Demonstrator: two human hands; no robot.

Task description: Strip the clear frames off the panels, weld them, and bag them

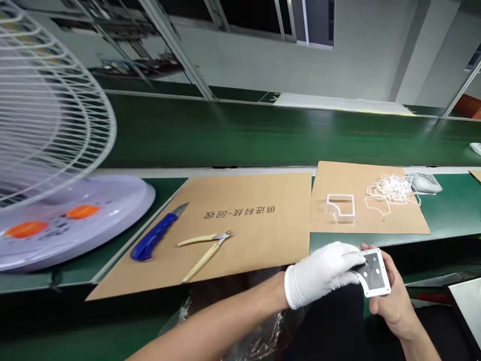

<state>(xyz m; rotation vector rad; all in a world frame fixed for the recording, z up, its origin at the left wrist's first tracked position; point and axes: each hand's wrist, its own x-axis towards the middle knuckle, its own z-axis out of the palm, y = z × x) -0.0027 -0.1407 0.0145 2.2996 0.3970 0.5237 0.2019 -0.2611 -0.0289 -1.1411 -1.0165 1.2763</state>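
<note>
At the lower right of the frame, just off the green bench [376,241], the bare right hand [391,306] cradles a white-framed mesh panel [376,273] lengthwise, its long axis tilted up the frame, while the white-gloved left hand [319,275] presses fingertips against its left edge.
</note>
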